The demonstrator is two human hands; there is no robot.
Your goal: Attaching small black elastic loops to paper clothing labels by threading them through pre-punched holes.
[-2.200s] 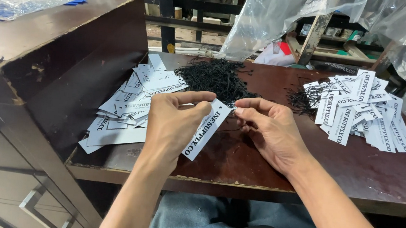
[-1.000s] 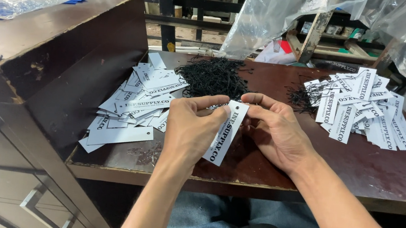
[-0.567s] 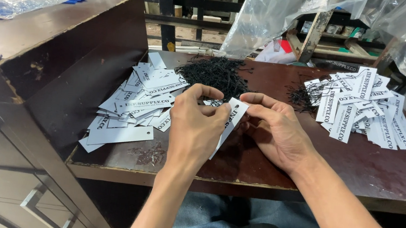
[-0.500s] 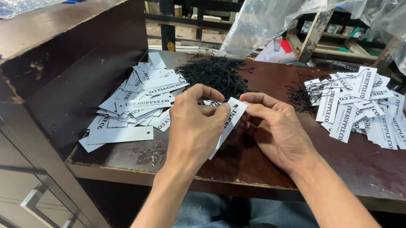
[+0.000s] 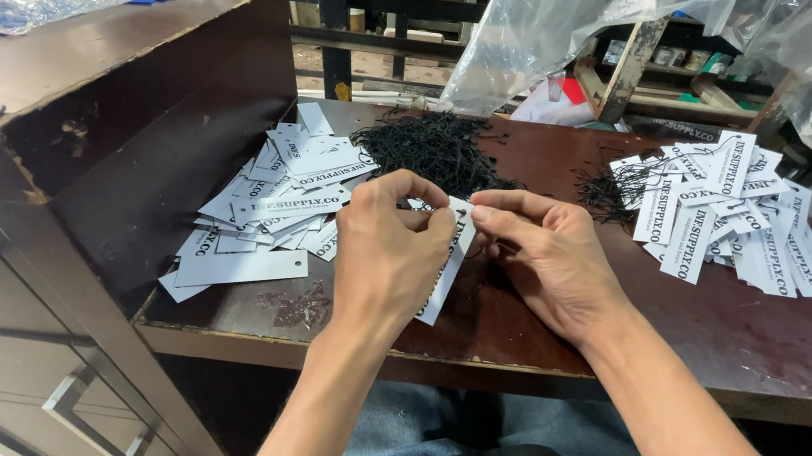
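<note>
Both my hands meet over the dark wooden table (image 5: 756, 345). My left hand (image 5: 389, 246) pinches the top of a white paper tag (image 5: 444, 272) that hangs down behind its fingers. My right hand (image 5: 549, 258) touches the same tag's upper edge with thumb and forefinger, where a thin black string seems to sit; the string itself is mostly hidden. Behind the hands lies a heap of black strings (image 5: 434, 149).
A loose pile of white tags (image 5: 268, 203) lies left of my hands. Another pile of tags with black strings (image 5: 719, 216) lies at the right. A tall dark wooden cabinet (image 5: 58, 91) stands at the left. Clear plastic sheeting (image 5: 567, 34) hangs behind the table.
The tag has been turned and drawn closer between both hands, and my left hand has closed over its top. The piles on the table have not moved.
</note>
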